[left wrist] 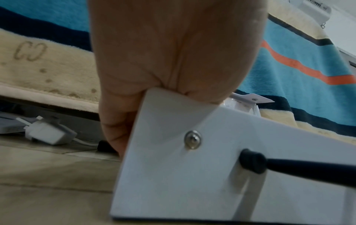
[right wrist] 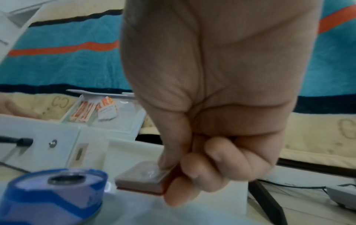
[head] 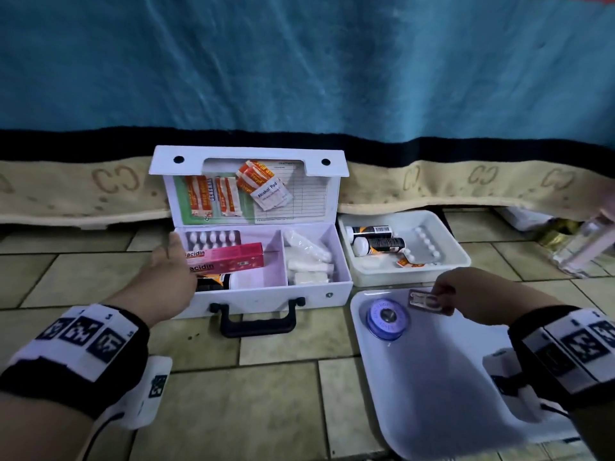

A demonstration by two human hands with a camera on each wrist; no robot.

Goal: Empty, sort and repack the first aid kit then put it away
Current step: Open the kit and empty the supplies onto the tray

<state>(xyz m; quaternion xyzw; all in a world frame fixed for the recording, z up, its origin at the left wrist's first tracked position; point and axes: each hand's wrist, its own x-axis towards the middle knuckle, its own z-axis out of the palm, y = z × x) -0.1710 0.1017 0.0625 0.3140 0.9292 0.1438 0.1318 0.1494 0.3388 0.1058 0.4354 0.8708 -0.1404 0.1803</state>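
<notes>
The white first aid kit point(head: 266, 294) stands open on the tiled floor, its lid leaning back with plasters and an alcohol pad point(head: 271, 194) tucked inside. A pink box point(head: 226, 259), a pill strip and white rolls lie in its compartments. My left hand point(head: 173, 257) grips the kit's left wall point(left wrist: 173, 121), thumb over the rim. My right hand point(head: 446, 291) pinches a small flat red packet point(head: 427, 301) point(right wrist: 146, 178) over the near white tray point(head: 432, 377), beside a blue tape roll point(head: 387, 317) point(right wrist: 55, 193).
A second white tray point(head: 449, 257) behind holds two dark bottles point(head: 379, 244) and a pill blister. A blue blanket with a beige hem point(head: 66, 191) hangs along the back. A clear container point(head: 579, 247) stands at the far right. A white charger point(left wrist: 48, 134) lies left of the kit.
</notes>
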